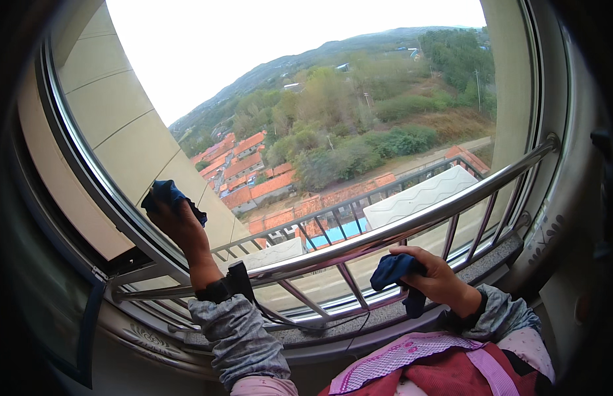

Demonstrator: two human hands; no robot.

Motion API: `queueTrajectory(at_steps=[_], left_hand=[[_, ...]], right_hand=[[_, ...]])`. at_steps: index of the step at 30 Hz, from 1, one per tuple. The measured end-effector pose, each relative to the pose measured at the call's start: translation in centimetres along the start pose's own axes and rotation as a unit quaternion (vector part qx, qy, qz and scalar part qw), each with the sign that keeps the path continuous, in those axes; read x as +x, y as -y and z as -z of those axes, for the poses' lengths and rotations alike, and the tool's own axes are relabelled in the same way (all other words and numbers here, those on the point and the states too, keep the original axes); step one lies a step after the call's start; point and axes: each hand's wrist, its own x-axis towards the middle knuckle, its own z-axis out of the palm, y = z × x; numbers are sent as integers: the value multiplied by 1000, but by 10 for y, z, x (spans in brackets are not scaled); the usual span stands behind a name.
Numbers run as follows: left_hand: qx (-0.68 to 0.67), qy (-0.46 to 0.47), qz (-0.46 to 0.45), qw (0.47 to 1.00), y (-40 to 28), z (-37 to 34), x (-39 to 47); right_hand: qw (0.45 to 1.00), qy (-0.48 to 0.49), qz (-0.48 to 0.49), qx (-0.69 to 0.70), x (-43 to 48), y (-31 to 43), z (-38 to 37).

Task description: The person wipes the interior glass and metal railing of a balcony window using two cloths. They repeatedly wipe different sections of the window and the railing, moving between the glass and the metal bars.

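My left hand [180, 222] is raised at the left side of a large window pane [306, 128], gripping a crumpled dark blue cloth [164, 194]. The cloth lies close to the glass near the metal frame; whether it touches cannot be told. Lower down on the right, my right hand [437, 277] holds a second blue cloth [396, 271], one end hanging below the fingers. That hand is just on the near side of a shiny metal railing [385, 231] that crosses before the window.
A granite sill [346, 324] runs under the railing's bars. At left is a window sash [54, 297], seemingly swung inward. A thin black cable [331, 326] trails from the device [240, 279] on my left wrist. Outside stands a dark metal rail [331, 218], with red-tiled roofs beyond.
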Motion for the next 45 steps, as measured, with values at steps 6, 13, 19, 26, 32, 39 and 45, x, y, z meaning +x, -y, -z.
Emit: queueTrajectory(at_steps=[6, 13, 19, 26, 32, 39, 45], left_hand=[[137, 24, -167, 976, -118, -53, -41], [58, 198, -350, 914, -335, -117, -95], [36, 243, -450, 859, -414, -152, -113], [198, 35, -225, 953, -303, -105, -12], [142, -104, -177, 968, -354, -159, 16], [-80, 156, -479, 860, -543, -222, -93], [-64, 91, -471, 875, -495, -206, -46]], right_hand=[[991, 61, 80, -83, -19, 7, 57], [983, -124, 114, -68, -40, 13, 149], [869, -327, 258, -268, -28, 15, 267], [741, -362, 241, -512, -11, 4, 343], [705, -373, 257, -546, -8, 6, 330], [709, -355, 266, -547, -11, 11, 334], [705, -362, 276, -544, -11, 8, 336]])
